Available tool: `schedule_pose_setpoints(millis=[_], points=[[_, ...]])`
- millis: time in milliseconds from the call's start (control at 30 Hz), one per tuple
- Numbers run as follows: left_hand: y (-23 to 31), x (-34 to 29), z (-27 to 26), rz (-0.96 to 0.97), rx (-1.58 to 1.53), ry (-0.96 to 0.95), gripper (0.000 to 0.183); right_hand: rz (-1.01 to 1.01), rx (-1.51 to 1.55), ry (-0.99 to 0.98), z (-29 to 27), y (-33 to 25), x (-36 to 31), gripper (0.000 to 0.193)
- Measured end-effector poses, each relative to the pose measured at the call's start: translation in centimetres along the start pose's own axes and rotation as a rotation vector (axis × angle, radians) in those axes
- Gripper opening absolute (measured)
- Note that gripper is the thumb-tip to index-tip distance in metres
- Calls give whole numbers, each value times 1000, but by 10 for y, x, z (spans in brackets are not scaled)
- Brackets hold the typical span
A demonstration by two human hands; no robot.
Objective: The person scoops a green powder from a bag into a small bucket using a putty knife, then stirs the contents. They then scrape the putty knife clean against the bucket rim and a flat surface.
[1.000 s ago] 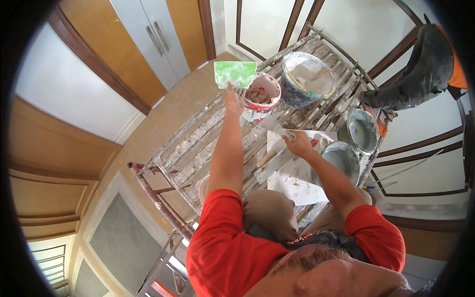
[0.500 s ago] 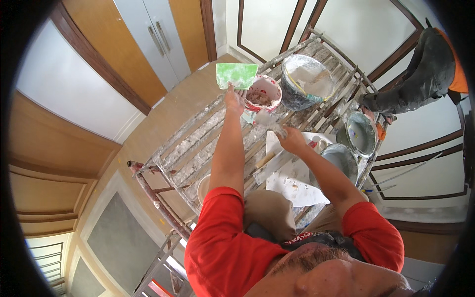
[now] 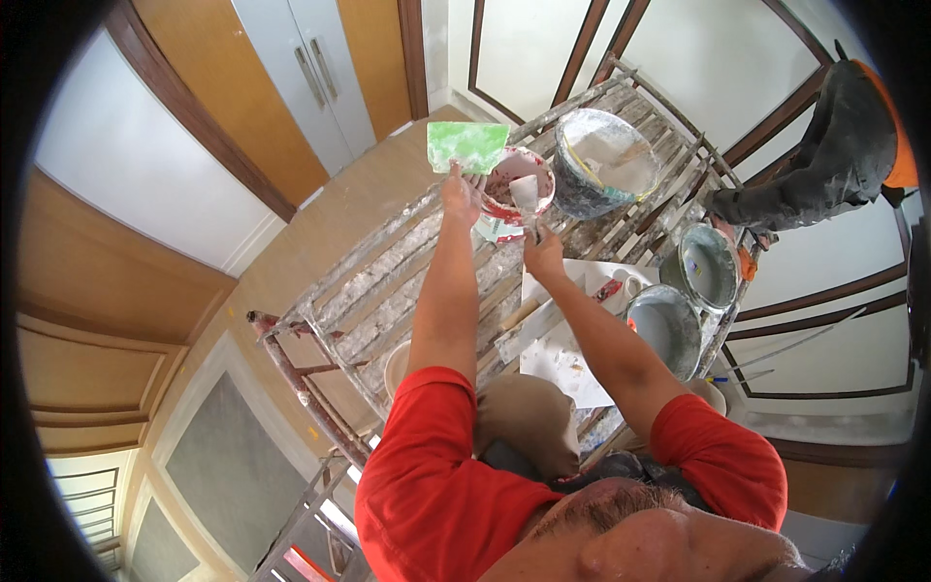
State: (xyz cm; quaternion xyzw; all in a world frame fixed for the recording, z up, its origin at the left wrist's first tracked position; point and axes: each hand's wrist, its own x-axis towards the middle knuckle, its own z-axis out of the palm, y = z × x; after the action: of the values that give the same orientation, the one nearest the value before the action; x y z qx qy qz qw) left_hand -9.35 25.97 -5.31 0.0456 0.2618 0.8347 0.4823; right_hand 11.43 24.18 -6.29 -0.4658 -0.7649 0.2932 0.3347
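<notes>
Left fingers (image 3: 477, 182) grip a green board (image 3: 467, 145) beyond them; right fingers (image 3: 536, 244) clasp a scraper (image 3: 525, 191) pointing away.

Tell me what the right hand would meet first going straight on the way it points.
Most likely the red-and-white bucket: the right hand points toward its near side, and the scraper it holds overlaps the opening. Depth is hard to judge here.

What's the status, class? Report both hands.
Left hand gripping green spreader. Right hand holding putty knife at mouth of red-and-white bucket. Larger dark bucket close beside.
</notes>
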Motion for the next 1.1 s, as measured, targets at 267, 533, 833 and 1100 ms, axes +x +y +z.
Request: schedule_pose_setpoints(millis=[267,533,833,1100], points=[[14,3,-14,-17,-32,59,75,-83,165,-124,-54,25,-54,35],[13,1,5,-49,25,13,75,-266,-340,-143,-22,1,6,55],[10,1,-13,-61,21,7,79,-255,-487,-385,-66,27,-52,61],[11,7,-14,-45,9,-22,78,-309,-437,-159,-28,-14,-5,54]])
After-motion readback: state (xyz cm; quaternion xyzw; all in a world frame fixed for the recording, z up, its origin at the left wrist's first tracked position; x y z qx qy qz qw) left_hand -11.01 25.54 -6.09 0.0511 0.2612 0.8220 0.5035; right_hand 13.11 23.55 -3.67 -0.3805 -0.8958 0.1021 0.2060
